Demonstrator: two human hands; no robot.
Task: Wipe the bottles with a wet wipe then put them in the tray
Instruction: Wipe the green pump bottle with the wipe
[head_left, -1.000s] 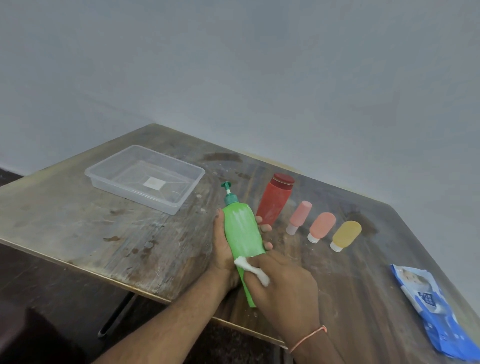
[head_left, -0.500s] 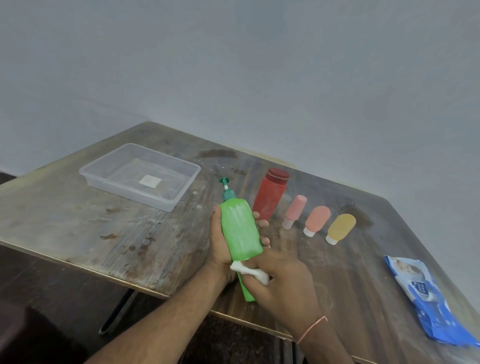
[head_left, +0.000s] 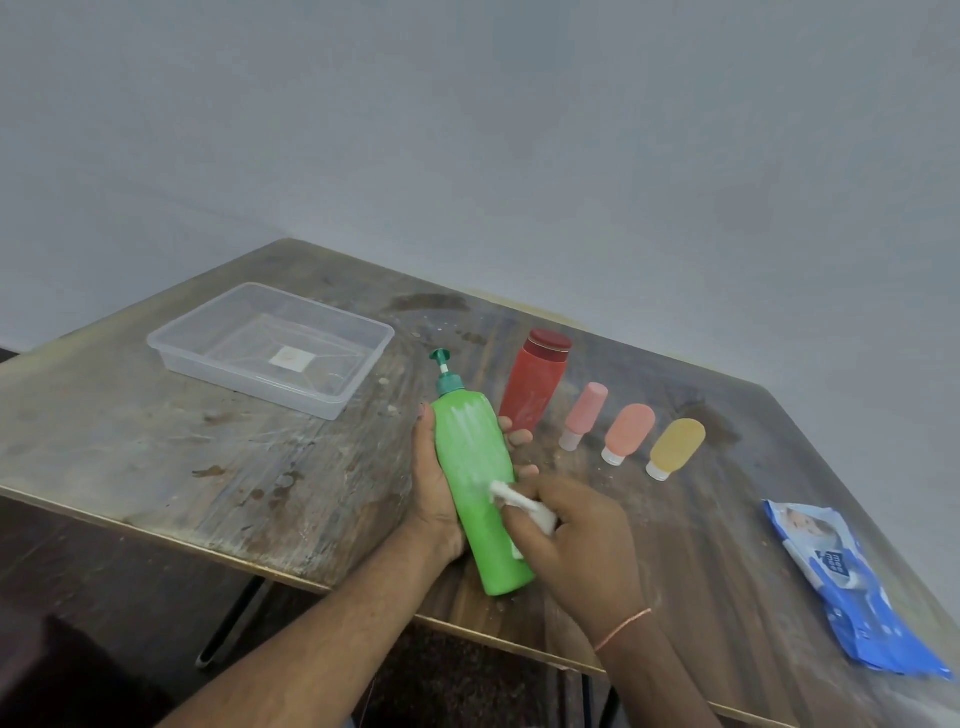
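Observation:
My left hand (head_left: 434, 486) grips a green pump bottle (head_left: 470, 467) from behind, holding it tilted above the table's front edge. My right hand (head_left: 576, 540) presses a crumpled white wet wipe (head_left: 522, 503) against the bottle's lower right side. A clear plastic tray (head_left: 171, 358) with nothing in it sits at the far left. To the right of the green bottle lie a red bottle (head_left: 537, 384), a small pink bottle (head_left: 584, 415), a salmon bottle (head_left: 628, 431) and a yellow bottle (head_left: 675, 447) in a row.
A blue wet-wipe pack (head_left: 841, 582) lies near the table's right edge. The worn wooden table (head_left: 208, 457) meets a plain grey wall at the back. Its front edge runs just under my wrists.
The wipe in my right hand has slid slightly along the lower part of the green bottle. My left hand keeps the same hold on the bottle.

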